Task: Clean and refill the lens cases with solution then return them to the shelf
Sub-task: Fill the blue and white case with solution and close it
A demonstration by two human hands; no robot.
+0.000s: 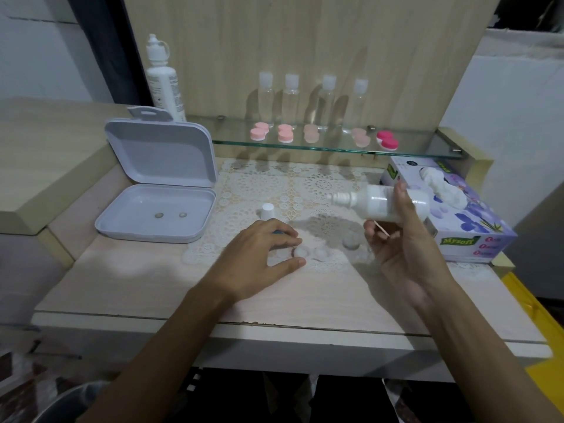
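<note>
An open white lens case point(311, 254) lies on the lace mat near the table's middle. My left hand point(262, 254) rests beside it, with fingertips and thumb pinching its left well. A white solution bottle point(384, 204) lies tilted in the grip of my right hand point(396, 239), above and right of the case, nozzle pointing left. A thin stick is also between the right fingers. The bottle's white cap point(268, 211) stands on the mat behind my left hand. A loose grey lid point(351, 242) lies right of the case.
A glass shelf point(421, 149) holds several pink lens cases point(285, 133) and clear bottles point(291, 96). A tall white bottle point(163, 80) stands at its left end. An open white box point(155, 212) with two lenses sits left; a tissue box point(457, 209) sits right.
</note>
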